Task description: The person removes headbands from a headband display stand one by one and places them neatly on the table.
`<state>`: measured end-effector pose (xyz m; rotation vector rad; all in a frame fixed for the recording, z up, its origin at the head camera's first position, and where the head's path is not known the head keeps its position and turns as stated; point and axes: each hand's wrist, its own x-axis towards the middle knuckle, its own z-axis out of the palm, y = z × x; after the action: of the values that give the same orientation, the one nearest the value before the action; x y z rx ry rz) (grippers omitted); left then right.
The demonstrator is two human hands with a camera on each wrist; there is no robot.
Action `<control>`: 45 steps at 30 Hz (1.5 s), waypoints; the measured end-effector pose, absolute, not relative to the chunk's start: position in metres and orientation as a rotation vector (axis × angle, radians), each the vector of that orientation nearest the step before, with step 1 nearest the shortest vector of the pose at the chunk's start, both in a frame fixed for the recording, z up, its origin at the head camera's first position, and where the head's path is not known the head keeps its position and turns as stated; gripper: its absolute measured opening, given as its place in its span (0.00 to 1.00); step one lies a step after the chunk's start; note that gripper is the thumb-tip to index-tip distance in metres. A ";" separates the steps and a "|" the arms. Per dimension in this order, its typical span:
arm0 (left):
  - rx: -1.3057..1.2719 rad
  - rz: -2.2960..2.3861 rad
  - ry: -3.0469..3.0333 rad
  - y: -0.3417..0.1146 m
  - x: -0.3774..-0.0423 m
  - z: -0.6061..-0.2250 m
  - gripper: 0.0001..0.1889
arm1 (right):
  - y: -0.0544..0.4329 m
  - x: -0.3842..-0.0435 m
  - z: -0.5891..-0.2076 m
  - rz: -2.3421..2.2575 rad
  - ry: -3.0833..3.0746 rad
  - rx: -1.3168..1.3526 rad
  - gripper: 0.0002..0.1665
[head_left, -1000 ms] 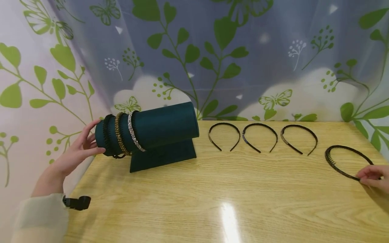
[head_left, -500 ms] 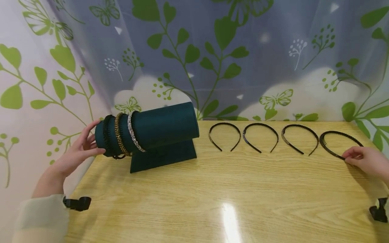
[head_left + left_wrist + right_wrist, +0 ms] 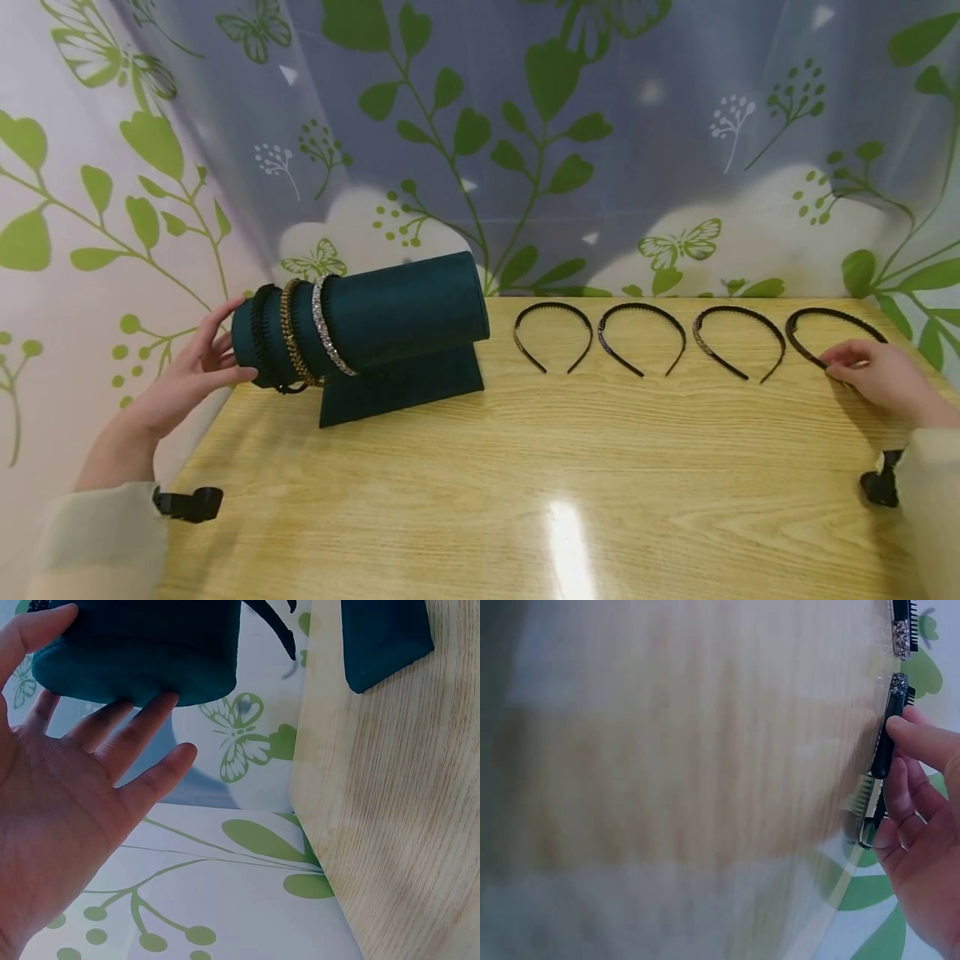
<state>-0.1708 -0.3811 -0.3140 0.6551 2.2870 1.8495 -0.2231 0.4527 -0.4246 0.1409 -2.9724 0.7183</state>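
Observation:
A dark green velvet headband display roll (image 3: 412,304) stands on its base at left. Around its left part sit a black headband (image 3: 262,333), a gold headband (image 3: 294,333) and a silver sparkly headband (image 3: 326,329). My left hand (image 3: 176,375) rests at the roll's left end, thumb on the near side, fingers fairly straight and spread. In the left wrist view, fingertips (image 3: 169,701) meet the roll's end (image 3: 142,679). At far right my right hand (image 3: 877,375) pinches a black headband (image 3: 798,333) by its near arm, between thumb and fingers; part of it is hidden behind the hand.
Left of the pinched headband, three dark headbands lie in a row on the wooden table (image 3: 450,500): one (image 3: 555,307), a second (image 3: 641,308) and a third (image 3: 738,312). A leaf-patterned curtain (image 3: 487,167) hangs behind the table and a patterned wall panel (image 3: 75,292) stands at left.
My right hand has moved the pinched headband left and away from me, to the right end of the row. My left hand stays at the roll's end.

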 end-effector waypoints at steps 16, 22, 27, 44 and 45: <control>0.686 1.862 2.267 -0.383 -0.169 -0.314 0.47 | 0.446 -0.229 -0.419 0.714 -2.988 0.099 0.13; 0.674 1.865 2.262 -0.383 -0.168 -0.316 0.47 | 0.443 -0.228 -0.417 0.731 -2.965 0.061 0.14; 0.669 1.867 2.265 -0.383 -0.167 -0.316 0.47 | 0.427 -0.228 -0.404 0.744 -2.924 0.129 0.14; 0.667 1.862 2.270 -0.382 -0.170 -0.315 0.46 | 0.271 -0.213 -0.305 1.118 -2.723 0.578 0.19; 0.666 1.861 2.271 -0.382 -0.171 -0.315 0.46 | 0.259 -0.213 -0.301 1.146 -2.708 0.617 0.19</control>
<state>-0.1709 -0.3821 -0.3147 0.6659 2.2707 1.8609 -0.2128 0.2594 -0.3006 0.6168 -2.7076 1.1457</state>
